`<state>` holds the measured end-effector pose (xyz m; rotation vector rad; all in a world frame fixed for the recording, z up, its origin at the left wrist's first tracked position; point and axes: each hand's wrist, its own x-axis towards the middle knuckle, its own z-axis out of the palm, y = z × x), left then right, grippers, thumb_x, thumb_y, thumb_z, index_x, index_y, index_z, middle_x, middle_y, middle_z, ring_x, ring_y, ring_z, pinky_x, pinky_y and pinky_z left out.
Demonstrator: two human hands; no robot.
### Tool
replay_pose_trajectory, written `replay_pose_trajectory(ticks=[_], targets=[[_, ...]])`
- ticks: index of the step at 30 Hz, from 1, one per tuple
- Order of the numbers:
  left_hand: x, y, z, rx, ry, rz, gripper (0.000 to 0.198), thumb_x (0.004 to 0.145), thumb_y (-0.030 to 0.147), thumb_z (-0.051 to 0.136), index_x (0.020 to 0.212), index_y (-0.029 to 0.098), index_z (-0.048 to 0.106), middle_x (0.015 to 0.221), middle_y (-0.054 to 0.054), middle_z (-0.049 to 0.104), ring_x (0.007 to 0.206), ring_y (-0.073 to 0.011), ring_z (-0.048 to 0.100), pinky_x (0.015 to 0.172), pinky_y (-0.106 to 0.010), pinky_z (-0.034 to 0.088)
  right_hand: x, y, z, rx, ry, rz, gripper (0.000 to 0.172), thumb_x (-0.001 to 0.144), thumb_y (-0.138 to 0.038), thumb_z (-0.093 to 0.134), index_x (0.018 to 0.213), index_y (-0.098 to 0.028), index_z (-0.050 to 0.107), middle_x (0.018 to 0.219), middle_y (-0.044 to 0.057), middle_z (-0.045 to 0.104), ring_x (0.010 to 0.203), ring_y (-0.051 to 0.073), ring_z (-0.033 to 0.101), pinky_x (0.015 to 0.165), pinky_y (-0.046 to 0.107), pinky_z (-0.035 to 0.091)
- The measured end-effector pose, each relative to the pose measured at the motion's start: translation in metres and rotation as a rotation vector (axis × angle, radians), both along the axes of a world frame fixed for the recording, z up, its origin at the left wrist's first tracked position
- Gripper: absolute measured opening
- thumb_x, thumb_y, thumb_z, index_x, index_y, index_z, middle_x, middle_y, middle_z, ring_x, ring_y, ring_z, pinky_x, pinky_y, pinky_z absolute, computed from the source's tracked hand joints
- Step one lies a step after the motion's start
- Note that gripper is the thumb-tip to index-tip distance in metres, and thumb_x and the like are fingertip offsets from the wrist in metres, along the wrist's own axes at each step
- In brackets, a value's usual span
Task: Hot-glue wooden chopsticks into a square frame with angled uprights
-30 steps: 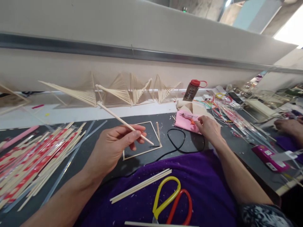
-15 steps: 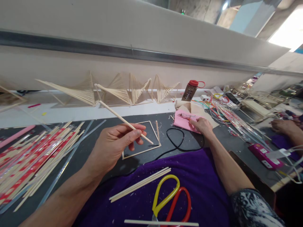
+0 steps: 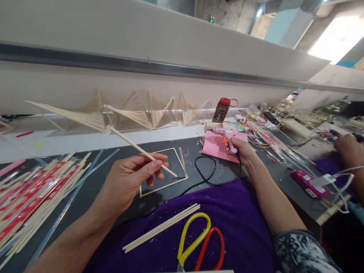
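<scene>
Between thumb and fingers, my left hand (image 3: 139,170) pinches a thin wooden stick (image 3: 129,141), tilted with its lower end toward the table. Below and beyond it lies a square stick frame (image 3: 163,187) on the dark tabletop, with one short stick (image 3: 182,162) rising at its right corner. My right hand (image 3: 241,151) is closed round the handle of a pink hot glue gun (image 3: 227,137), whose nozzle points left. Under the glue gun is a pink sheet (image 3: 212,146). The gun's black cord (image 3: 209,180) loops across the table.
Purple cloth (image 3: 239,227) covers the near edge, bearing loose sticks (image 3: 162,228) and scissors (image 3: 199,239) with yellow and red handles. Bagged sticks (image 3: 42,197) lie left. Twisted stick models (image 3: 127,113) and a bottle (image 3: 222,110) stand behind. A power strip (image 3: 308,184) and another person's hand (image 3: 348,149) are right.
My right hand has raised the glue gun from lying on the pink sheet to an upright grip. The left hand keeps its stick. The view has shifted slightly right.
</scene>
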<state>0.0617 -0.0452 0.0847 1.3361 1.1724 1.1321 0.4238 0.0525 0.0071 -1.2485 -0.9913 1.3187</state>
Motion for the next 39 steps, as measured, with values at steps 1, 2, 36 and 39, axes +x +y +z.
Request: replay_pose_trajectory(ticks=[1, 2, 36, 39], targets=[[0.000, 0.000, 0.000, 0.000, 0.004, 0.001, 0.020, 0.075, 0.033, 0.069, 0.088, 0.018, 0.073, 0.066, -0.003, 0.068, 0.057, -0.0112, 0.058, 0.046, -0.018, 0.044, -0.003, -0.002, 0.002, 0.003, 0.060, 0.027, 0.026, 0.074, -0.038, 0.063, 0.085, -0.015, 0.059, 0.074, 0.005, 0.063, 0.056, 0.012, 0.055, 0.047, 0.022, 0.045], [0.000, 0.000, 0.000, -0.001, 0.006, 0.002, 0.020, 0.075, 0.033, 0.069, 0.088, 0.018, 0.073, 0.065, -0.003, 0.068, 0.057, -0.0112, 0.058, 0.046, -0.018, 0.044, -0.007, -0.004, 0.004, 0.003, 0.115, 0.048, 0.026, 0.075, -0.038, 0.062, 0.087, -0.016, 0.058, 0.072, 0.003, 0.061, 0.054, 0.011, 0.054, 0.045, 0.022, 0.044], [-0.035, 0.036, -0.014, -0.032, -0.380, 0.210, 0.023, 0.073, 0.027, 0.072, 0.091, 0.013, 0.071, 0.073, -0.004, 0.067, 0.063, -0.0078, 0.060, 0.046, -0.013, 0.043, -0.103, -0.010, 0.049, 0.286, -0.053, 0.380, 0.031, 0.076, -0.035, 0.066, 0.104, -0.023, 0.061, 0.095, 0.005, 0.065, 0.058, 0.012, 0.053, 0.049, 0.025, 0.042], [-0.037, 0.045, -0.019, -0.076, -0.421, 0.199, 0.021, 0.074, 0.023, 0.071, 0.092, 0.013, 0.070, 0.072, -0.004, 0.066, 0.062, -0.0077, 0.061, 0.045, -0.013, 0.044, -0.115, -0.008, 0.043, 0.226, -0.097, 0.425, 0.032, 0.076, -0.036, 0.067, 0.105, -0.023, 0.060, 0.077, 0.003, 0.063, 0.055, 0.013, 0.053, 0.044, 0.024, 0.038]])
